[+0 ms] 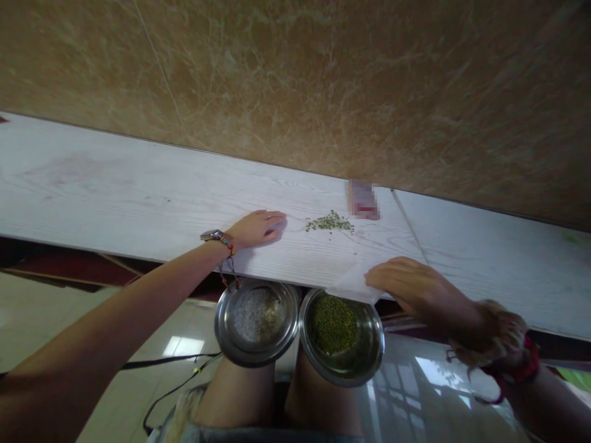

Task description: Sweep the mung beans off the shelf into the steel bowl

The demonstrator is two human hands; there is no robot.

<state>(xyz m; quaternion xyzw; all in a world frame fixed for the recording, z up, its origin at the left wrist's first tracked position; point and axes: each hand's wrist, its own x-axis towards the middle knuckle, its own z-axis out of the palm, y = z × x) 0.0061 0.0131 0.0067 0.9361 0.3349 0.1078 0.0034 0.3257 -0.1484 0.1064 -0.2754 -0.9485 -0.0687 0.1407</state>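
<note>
My left hand (257, 228) rests on the white wood-grain tabletop, fingers stretched out and nothing in them. Just right of its fingertips lies a loose scatter of mung beans (331, 222). At the table's front edge my right hand (406, 281) is closed on a white sheet (353, 284), probably paper, which reaches over the rim of a metal bowl (379, 344). Green mung beans (335, 324) lie in this bowl. Beside it, on the left, a second metal bowl (221, 332) holds white grains (253, 315) that look like rice. Both bowls sit on my lap.
A small packet or card (363, 200), partly blurred out, lies on the tabletop (115, 191) near the brown marbled wall (295, 80). A seam crosses the table on the right. Below, a dark strap (170, 360) hangs over the tiled floor (409, 394).
</note>
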